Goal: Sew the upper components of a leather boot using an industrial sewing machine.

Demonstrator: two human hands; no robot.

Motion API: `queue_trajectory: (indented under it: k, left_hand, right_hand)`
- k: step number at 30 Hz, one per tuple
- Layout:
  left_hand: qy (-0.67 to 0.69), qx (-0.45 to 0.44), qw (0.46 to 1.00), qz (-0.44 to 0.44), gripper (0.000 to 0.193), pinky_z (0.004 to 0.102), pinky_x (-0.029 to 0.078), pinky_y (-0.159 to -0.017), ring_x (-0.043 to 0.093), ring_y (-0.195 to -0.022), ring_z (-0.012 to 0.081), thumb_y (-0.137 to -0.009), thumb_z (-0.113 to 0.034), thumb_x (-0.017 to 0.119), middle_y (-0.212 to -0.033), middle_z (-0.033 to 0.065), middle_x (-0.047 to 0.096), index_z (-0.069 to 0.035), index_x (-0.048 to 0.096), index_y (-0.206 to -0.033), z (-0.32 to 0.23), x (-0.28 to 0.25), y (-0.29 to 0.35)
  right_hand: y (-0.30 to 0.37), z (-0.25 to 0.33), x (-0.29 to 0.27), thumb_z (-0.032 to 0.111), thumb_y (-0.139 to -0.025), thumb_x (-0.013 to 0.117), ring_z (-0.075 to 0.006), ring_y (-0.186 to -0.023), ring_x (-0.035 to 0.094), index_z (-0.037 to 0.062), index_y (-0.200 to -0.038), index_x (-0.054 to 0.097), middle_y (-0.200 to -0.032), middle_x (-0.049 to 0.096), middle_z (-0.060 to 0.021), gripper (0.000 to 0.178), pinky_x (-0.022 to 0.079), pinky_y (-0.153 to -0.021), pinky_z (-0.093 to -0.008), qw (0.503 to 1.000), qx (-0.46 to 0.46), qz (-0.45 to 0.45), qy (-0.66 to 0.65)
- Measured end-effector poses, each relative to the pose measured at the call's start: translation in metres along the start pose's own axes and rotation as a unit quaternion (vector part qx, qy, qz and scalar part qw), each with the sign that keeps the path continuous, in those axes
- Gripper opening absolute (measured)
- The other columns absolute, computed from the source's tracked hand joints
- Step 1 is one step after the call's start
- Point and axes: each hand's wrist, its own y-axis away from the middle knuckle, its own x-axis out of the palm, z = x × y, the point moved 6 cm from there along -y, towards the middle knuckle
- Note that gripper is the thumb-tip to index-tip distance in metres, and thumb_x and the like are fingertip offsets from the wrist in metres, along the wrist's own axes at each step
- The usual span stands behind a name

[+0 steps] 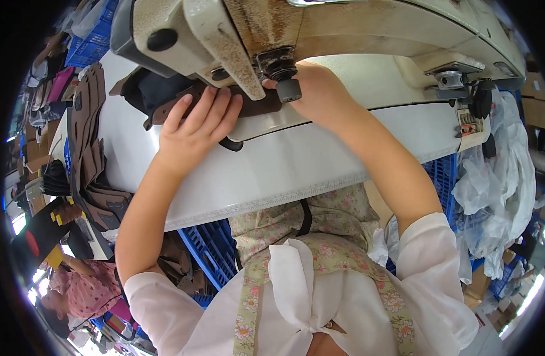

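While both my hands work at 12 o'clock, my left hand [195, 121] lies partly open, its fingers slightly fanned and resting on one flat, dark brown leather-like piece [263, 105]. That piece sits under the head of one cream, brown-stained sewing machine [355, 29], which spans 11 to 2 o'clock. Beside it, toward 10, one bunch of soft black fabric [151, 89]; cannot tell whether the two are joined.

My right hand [320, 98], a touch past 12, bends behind one dark grey cylindrical knob [289, 91]; most of its fingers are hidden, so cannot tell how far open it is or whether it grips anything.

Below both: one white, smooth-topped table [272, 160], one printed ruler strip [272, 199] along its near edge. At 9, one overlapping row of brown cut pieces [85, 136], too many to count surely. Blue plastic crates [207, 255]: at least three, at 10, 7 and 3. Several clear plastic bags [492, 184] at 3. One co-worker in a pink spotted top [94, 291] at 8.
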Motion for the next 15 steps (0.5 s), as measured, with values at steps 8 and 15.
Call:
queue_trajectory:
  k: [8, 15]
  left_hand:
    - [0.043, 0.042, 0.998, -0.009, 0.037, 0.0321, 0.041, -0.094, 0.060, -0.110, 0.0148, -0.082, -0.021, 0.062, -0.118, -0.0039, 0.059, -0.025, 0.054, -0.118, 0.005, 0.003, -0.002]
    - [0.070, 0.039, 0.997, 0.004, 0.032, 0.0312, 0.041, -0.091, 0.064, -0.105, 0.0156, -0.083, -0.018, 0.063, -0.116, -0.0019, 0.065, -0.017, 0.056, -0.115, 0.008, -0.001, -0.015]
  right_hand:
    - [0.000, -0.002, -0.002, 0.008, -0.081, 0.065, -0.0241, -0.099, 0.066, 0.0104, -0.090, 0.073, -0.106, 0.069, -0.0023, 0.012, 0.055, -0.082, -0.0364, 1.000, -0.013, -0.001, -0.008]
    - [-0.001, 0.000, -0.004, 0.008, -0.081, 0.066, -0.0231, -0.099, 0.066, 0.0122, -0.092, 0.074, -0.106, 0.069, -0.0016, 0.015, 0.055, -0.082, -0.0358, 1.000, 0.005, 0.019, 0.004]
